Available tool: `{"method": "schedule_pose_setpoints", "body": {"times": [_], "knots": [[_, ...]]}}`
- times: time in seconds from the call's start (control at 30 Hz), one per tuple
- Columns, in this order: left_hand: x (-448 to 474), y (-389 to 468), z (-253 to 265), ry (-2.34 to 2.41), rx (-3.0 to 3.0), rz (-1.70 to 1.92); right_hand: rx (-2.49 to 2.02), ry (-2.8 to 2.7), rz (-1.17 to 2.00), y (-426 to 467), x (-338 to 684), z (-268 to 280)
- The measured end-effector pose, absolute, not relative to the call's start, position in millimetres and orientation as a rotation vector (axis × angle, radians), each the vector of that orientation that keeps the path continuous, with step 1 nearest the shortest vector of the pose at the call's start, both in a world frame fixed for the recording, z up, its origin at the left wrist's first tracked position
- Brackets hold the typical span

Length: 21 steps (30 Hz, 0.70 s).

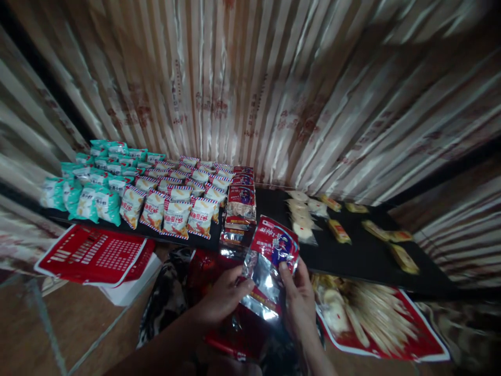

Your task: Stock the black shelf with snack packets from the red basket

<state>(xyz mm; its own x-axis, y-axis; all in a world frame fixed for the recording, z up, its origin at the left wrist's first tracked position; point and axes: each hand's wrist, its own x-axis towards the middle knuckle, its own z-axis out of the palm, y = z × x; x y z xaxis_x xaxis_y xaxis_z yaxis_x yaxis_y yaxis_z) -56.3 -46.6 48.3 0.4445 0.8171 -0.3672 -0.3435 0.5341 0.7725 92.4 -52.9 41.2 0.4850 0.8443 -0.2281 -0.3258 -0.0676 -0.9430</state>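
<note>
A shiny red and silver snack packet (272,248) with a blue figure printed on it is held in front of me, tilted, by both hands. My left hand (225,292) pinches its left edge between thumb and fingers. On the right side, my right hand (299,297) grips it with the thumb lying across the front. Just behind it, a stack of similar red packets (240,196) stands on the black shelf (274,196). Below my hands, a dark red glossy bag or wrapping (203,271) lies over my lap; its contents are unclear.
Left of the stack stand rows of white striped snack bags (176,216) and teal bags (107,203). To the right lie round pale packs (303,224) and yellow packets (338,231). Red printed bags (94,253) lie at lower left; another red bag (425,324) holds pale sticks. A pleated curtain (235,78) hangs behind.
</note>
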Motion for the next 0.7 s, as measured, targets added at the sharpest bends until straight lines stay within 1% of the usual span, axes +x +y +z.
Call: {"method": "schedule_pose_setpoints", "body": {"times": [0.17, 0.4, 0.57, 0.7], "knots": [[-45.3, -26.2, 47.6, 0.861, 0.657, 0.858, -1.296, -0.594, 1.006, -22.5, 99.3, 48.2], [-42.7, 5.1, 53.2, 1.086, 0.633, 1.118, -1.235, -0.747, 1.05, 43.4, 92.0, 57.8], [-41.4, 29.6, 57.9, 1.095, 0.639, 1.199, -1.257, -0.852, 1.054, 91.0, 89.0, 59.1], [-44.2, 40.8, 52.7, 1.094, 0.633, 1.173, -1.295, -0.956, 1.04, 115.7, 88.3, 51.5]]}}
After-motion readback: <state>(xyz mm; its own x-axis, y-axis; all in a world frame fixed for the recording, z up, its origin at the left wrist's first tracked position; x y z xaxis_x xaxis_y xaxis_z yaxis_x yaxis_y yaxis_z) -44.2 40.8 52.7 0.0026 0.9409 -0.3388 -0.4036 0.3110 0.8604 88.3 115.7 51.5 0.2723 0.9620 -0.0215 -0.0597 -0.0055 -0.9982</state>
